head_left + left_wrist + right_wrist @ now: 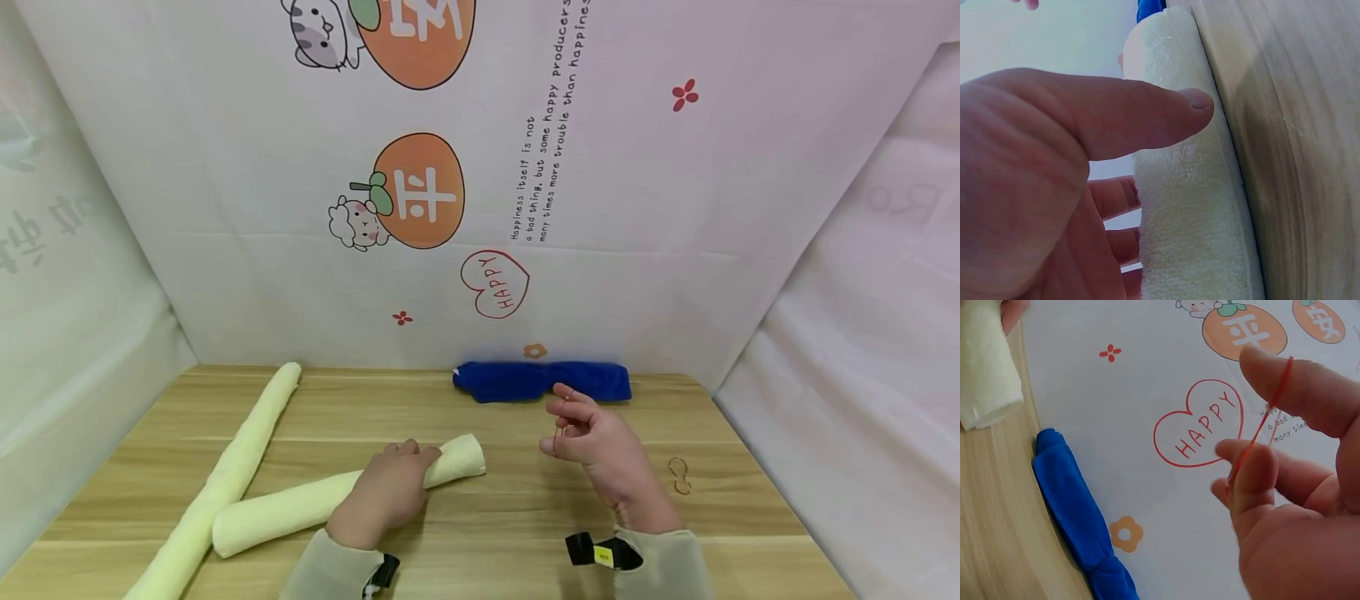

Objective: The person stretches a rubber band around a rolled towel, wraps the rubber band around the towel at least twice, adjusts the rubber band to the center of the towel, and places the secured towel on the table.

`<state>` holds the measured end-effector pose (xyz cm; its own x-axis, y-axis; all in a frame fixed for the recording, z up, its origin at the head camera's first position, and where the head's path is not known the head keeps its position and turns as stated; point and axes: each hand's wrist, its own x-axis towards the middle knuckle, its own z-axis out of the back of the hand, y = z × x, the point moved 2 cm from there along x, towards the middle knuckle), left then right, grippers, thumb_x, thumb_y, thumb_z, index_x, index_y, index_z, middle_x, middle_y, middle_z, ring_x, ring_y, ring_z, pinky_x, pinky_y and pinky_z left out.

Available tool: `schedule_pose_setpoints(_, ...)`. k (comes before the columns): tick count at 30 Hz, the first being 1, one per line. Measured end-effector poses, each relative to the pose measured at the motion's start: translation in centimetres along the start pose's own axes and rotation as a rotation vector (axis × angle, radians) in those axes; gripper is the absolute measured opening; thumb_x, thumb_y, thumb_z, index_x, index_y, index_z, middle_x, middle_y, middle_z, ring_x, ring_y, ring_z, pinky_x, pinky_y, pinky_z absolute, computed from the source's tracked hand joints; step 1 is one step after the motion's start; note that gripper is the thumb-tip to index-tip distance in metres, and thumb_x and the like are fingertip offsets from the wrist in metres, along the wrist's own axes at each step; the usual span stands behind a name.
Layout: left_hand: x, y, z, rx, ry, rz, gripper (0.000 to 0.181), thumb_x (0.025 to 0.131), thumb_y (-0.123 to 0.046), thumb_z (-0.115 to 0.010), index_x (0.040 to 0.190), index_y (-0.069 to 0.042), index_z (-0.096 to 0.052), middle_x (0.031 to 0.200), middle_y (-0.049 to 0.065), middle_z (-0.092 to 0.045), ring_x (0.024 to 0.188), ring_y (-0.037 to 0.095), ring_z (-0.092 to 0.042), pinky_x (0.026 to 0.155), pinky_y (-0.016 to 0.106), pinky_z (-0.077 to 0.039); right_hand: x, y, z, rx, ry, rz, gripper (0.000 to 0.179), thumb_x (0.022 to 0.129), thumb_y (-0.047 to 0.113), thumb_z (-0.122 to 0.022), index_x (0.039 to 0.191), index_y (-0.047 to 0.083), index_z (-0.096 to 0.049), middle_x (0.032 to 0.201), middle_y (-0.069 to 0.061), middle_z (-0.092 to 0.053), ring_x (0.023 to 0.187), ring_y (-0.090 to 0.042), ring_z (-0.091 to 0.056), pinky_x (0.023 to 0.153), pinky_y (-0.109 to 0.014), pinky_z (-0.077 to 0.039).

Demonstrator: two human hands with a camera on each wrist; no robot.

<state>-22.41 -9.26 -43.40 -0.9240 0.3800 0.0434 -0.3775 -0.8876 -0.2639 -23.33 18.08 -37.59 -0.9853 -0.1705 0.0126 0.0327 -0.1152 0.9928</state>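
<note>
A pale yellow rolled towel [285, 510] lies slantwise on the table. My left hand [386, 492] grips it near its right end; in the left wrist view the thumb crosses over the roll [1179, 187] and the fingers reach round its far side. Raised above the table, my right hand [603, 458] holds a thin red rubber band [1282, 384], stretched between its thumb and bent fingers. Beyond that hand, a blue rolled towel [502, 383] lies along the back edge, narrowed partway along its length.
Another pale yellow roll [236, 462] runs along the left side, touching the gripped roll's near end. Loose rubber bands [679, 477] lie on the wooden table [510, 533] to the right. White printed sheeting [600, 292] rises at the back and both sides.
</note>
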Motion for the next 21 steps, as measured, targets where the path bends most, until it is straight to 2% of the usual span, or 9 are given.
schedule_pose_setpoints(4, -0.1, 0.0, 0.0, 0.000, 0.001, -0.002, 0.047, 0.082, -0.005, -0.063, 0.127, -0.012, -0.057, 0.106, 0.010, -0.056, 0.094, 0.029, -0.051, 0.080, 0.048, -0.043, 0.1, -0.1, -0.2, 0.150, 0.048, 0.053, 0.068, 0.073, -0.002, -0.076, 0.134, -0.005, -0.044, 0.147, 0.004, -0.027, 0.129, -0.025, -0.035, 0.090, -0.028, -0.043)
schedule_pose_setpoints(6, -0.1, 0.0, 0.0, 0.001, 0.001, -0.001, 0.047, 0.082, -0.004, -0.063, 0.127, -0.012, -0.057, 0.107, 0.010, -0.056, 0.094, 0.029, -0.051, 0.081, 0.048, -0.043, 0.1, -0.3, -0.3, 0.175, 0.049, 0.064, 0.069, 0.075, -0.001, -0.075, 0.135, -0.003, -0.042, 0.147, 0.002, -0.027, 0.130, -0.027, -0.035, 0.091, -0.031, -0.043)
schedule_pose_setpoints(8, 0.0, 0.0, 0.0, 0.003, 0.000, 0.004, 0.047, 0.082, -0.004, -0.063, 0.127, -0.012, -0.057, 0.108, 0.010, -0.056, 0.095, 0.029, -0.051, 0.081, 0.048, -0.043, 0.2, -0.5, -0.4, 0.099, 0.011, 0.044, 0.070, 0.074, 0.008, -0.079, 0.135, 0.008, -0.044, 0.144, 0.003, -0.032, 0.128, -0.026, -0.038, 0.088, -0.034, -0.045)
schedule_pose_setpoints(11, 0.0, -0.1, -0.1, 0.005, 0.000, 0.007, 0.047, 0.081, -0.007, -0.065, 0.127, -0.011, -0.057, 0.106, 0.010, -0.055, 0.093, 0.029, -0.050, 0.079, 0.049, -0.042, 0.3, -0.8, -0.5, -0.131, -0.058, -0.008, 0.074, 0.069, 0.027, -0.083, 0.133, 0.023, -0.046, 0.140, 0.002, -0.039, 0.123, -0.025, -0.045, 0.085, -0.039, -0.048)
schedule_pose_setpoints(14, 0.1, -0.3, -0.2, 0.011, 0.001, 0.005, 0.047, 0.081, -0.010, -0.067, 0.127, -0.010, -0.056, 0.104, 0.010, -0.054, 0.091, 0.029, -0.049, 0.078, 0.049, -0.041, 0.4, -1.0, -0.8, -0.300, -0.084, -0.045, 0.081, 0.064, 0.039, -0.084, 0.133, 0.028, -0.043, 0.139, 0.000, -0.040, 0.122, -0.026, -0.046, 0.086, -0.043, -0.047)
schedule_pose_setpoints(16, 0.0, -0.3, -0.3, 0.014, 0.000, 0.007, 0.046, 0.083, -0.010, -0.066, 0.127, -0.010, -0.055, 0.105, 0.011, -0.054, 0.092, 0.030, -0.049, 0.079, 0.049, -0.041, 0.5, -1.0, -1.0, -0.345, -0.085, -0.038, 0.085, 0.063, 0.042, -0.084, 0.136, 0.027, -0.041, 0.141, 0.001, -0.038, 0.123, -0.025, -0.044, 0.088, -0.046, -0.045)
schedule_pose_setpoints(21, 0.3, -0.2, -0.5, 0.000, -0.014, -0.016, 0.042, 0.082, -0.010, -0.066, 0.123, -0.010, -0.058, 0.103, 0.012, -0.059, 0.092, 0.032, -0.055, 0.081, 0.049, -0.043, 0.5, -1.1, -1.6, -0.364, -0.063, -0.018, 0.088, 0.065, 0.040, -0.083, 0.139, 0.024, -0.038, 0.140, 0.005, -0.038, 0.124, -0.023, -0.043, 0.089, -0.045, -0.044)
